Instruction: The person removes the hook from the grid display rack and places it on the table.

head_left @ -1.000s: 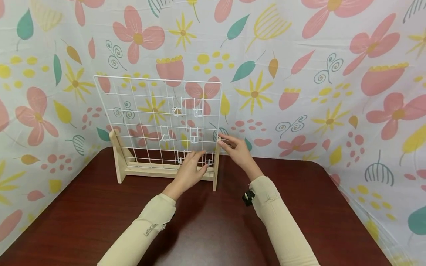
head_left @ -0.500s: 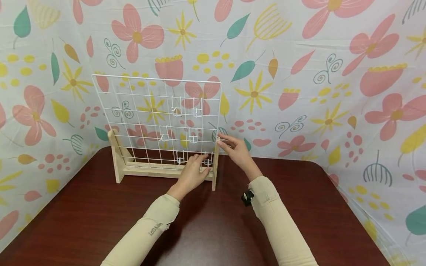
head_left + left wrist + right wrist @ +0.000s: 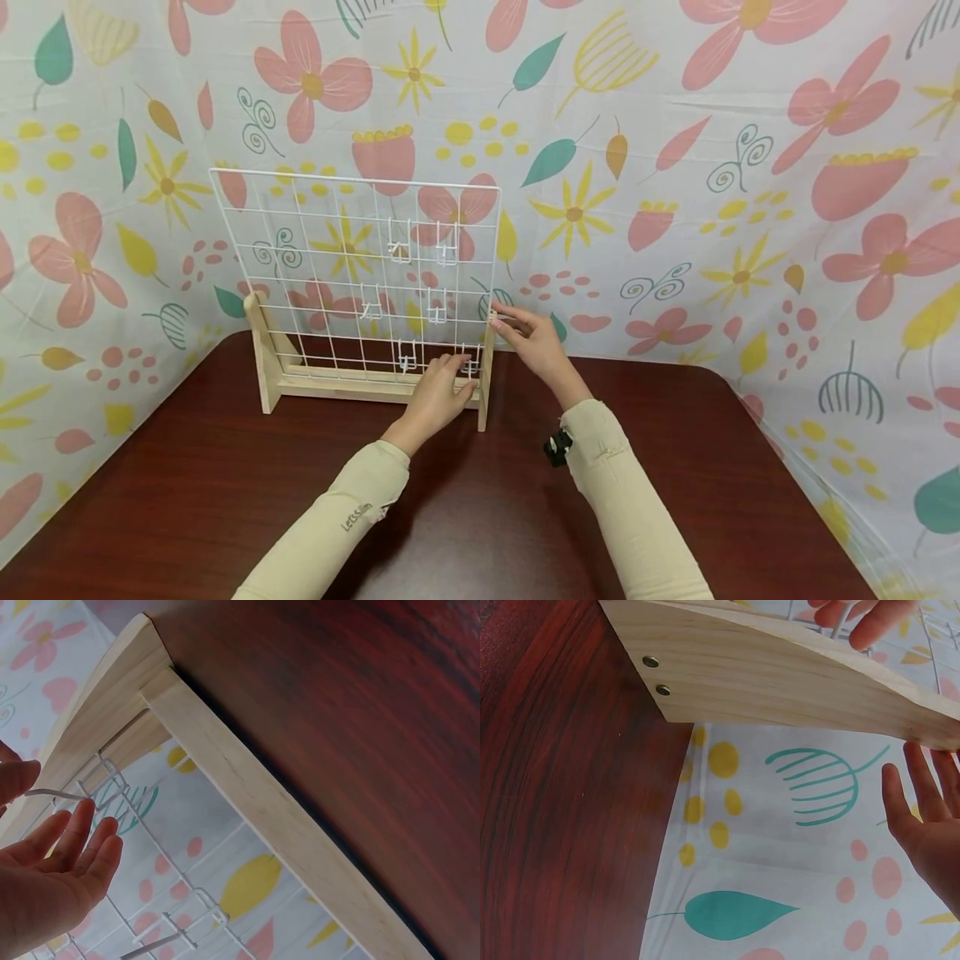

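A white wire grid panel (image 3: 337,267) stands in a pale wooden stand (image 3: 345,387). Several white wire hooks hang on its right half. My left hand (image 3: 437,396) is at the bottom right hook (image 3: 470,365), thumb and fingers spread around it. In the left wrist view, a hook prong (image 3: 56,794) runs between thumb and fingers; whether the fingertips touch it, I cannot tell. My right hand (image 3: 534,337) rests its fingertips against the upper end of the stand's right upright (image 3: 487,367). In the right wrist view, those fingers (image 3: 922,780) are nearly straight at the wood.
The stand is on a dark red-brown table (image 3: 480,517) near its back edge. A flower-patterned cloth (image 3: 637,167) hangs behind and at the sides. Another hook (image 3: 180,930) sits left of my left hand's hook. Two screws (image 3: 651,661) show on the right upright.
My left hand has shifted slightly right and down beside the bottom right hook. The right hand stays at the upright. The panel and stand have not visibly moved.
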`<state>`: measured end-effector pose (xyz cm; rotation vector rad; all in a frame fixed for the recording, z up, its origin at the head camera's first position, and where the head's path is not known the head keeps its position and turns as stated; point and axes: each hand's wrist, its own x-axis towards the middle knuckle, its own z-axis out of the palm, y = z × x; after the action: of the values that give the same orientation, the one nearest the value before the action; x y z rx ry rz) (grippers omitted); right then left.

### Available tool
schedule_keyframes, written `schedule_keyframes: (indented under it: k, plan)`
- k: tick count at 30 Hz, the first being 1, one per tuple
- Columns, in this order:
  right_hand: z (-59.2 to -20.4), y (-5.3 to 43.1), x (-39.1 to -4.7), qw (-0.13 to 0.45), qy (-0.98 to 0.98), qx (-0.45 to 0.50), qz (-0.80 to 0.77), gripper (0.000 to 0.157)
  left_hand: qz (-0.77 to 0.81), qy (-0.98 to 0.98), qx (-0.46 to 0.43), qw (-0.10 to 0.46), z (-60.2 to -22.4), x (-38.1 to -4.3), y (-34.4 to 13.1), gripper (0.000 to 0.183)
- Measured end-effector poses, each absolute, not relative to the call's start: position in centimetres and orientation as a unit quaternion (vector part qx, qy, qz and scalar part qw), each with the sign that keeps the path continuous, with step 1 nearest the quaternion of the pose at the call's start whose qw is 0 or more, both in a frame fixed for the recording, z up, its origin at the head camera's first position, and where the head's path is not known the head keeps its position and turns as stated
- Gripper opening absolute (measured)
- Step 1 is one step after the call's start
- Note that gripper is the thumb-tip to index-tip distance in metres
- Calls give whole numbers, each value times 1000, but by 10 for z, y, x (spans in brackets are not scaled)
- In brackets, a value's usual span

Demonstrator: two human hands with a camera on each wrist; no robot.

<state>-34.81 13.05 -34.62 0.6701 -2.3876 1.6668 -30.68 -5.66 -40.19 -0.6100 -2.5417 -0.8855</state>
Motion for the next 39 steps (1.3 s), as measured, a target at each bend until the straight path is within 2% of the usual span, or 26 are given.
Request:
schedule_keyframes:
  k: [21,39]
  plan:
    - [-345,131,-350,64,-794,219,563,40,-332,-898,-217,190,-401,-306,-55,36]
    - [-347,132,-350,71,-794,214,565,41,-326,-888,-209,248,-399,-303,-52,24]
